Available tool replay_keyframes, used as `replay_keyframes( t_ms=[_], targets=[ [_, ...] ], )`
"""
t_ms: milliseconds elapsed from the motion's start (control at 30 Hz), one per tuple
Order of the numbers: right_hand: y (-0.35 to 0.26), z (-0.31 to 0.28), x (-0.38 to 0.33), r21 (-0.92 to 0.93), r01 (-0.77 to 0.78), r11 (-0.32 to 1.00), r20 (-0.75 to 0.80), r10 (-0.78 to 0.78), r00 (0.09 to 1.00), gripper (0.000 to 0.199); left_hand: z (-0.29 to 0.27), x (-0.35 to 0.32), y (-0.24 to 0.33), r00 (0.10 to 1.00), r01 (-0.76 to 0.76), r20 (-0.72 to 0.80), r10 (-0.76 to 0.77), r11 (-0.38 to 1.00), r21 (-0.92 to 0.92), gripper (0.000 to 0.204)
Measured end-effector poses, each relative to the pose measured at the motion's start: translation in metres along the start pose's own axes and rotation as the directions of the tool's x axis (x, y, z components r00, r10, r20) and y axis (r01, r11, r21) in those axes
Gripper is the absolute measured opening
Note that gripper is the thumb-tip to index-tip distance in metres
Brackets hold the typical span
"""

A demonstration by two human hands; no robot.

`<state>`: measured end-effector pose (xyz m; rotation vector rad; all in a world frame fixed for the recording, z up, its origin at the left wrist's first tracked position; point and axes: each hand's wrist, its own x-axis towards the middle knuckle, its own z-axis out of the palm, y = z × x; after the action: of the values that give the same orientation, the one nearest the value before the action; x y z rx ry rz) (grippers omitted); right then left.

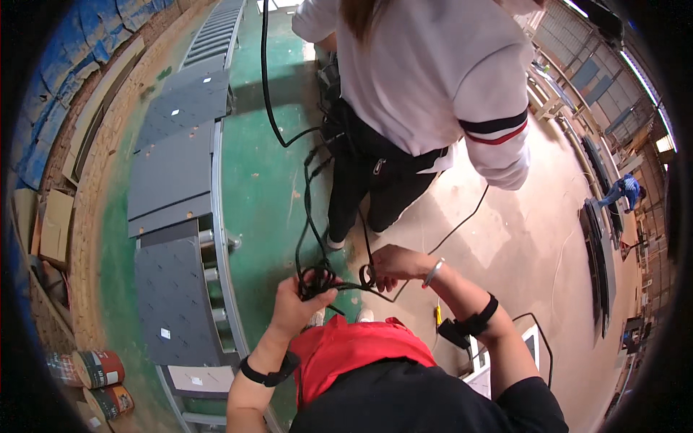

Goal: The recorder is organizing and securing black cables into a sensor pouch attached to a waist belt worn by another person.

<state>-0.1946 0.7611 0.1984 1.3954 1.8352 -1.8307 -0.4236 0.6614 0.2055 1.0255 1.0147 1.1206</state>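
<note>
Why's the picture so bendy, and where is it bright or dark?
Head view: the fisheye lens makes the roller conveyor look curved and leaves black corners; head view, right: the pale floor has bright patches and shadows; head view, upper right: a ceiling light glares; head view, middle: the black cable loops blend together.

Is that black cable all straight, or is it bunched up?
Bunched up, partly: the black cable is gathered in loops at the left hand, with another loop by the right hand.

Left grip (294, 307) curled, right grip (399, 264) curled inward
</note>
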Motion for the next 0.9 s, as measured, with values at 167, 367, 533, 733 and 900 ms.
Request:
replay_keyframes(
  t_ms=[167,367,533,733,900],
  targets=[
    [-0.010,-0.002,0.011,0.029,-0.059,0.998,-0.058,0.060,0.996,0.029,-0.022,-0.004,-0.006,0.997,-0.073,-0.015,0.076,0.984,0.166,0.021],
    [0.012,-0.008,0.067,0.218,-0.209,0.953,-0.012,0.217,0.976,0.028,-0.043,-0.009,-0.006,0.994,0.061,0.090,-0.059,0.998,-0.021,0.026],
    [-0.025,0.003,0.051,-0.032,0.051,0.998,-0.185,-0.057,0.981,0.033,-0.064,-0.019,-0.017,0.985,0.171,0.042,-0.167,0.919,-0.355,0.045],
    [-0.066,0.017,0.018,-0.379,0.089,0.921,-0.499,-0.284,0.819,0.033,-0.060,-0.012,-0.008,0.974,0.203,0.190,-0.121,0.836,-0.511,0.075],
    [-0.085,0.062,-0.081,-0.309,0.590,0.746,-0.380,-0.666,0.642,0.011,-0.053,-0.015,0.002,0.982,0.185,0.145,-0.122,0.783,-0.594,0.062]
  ],
)
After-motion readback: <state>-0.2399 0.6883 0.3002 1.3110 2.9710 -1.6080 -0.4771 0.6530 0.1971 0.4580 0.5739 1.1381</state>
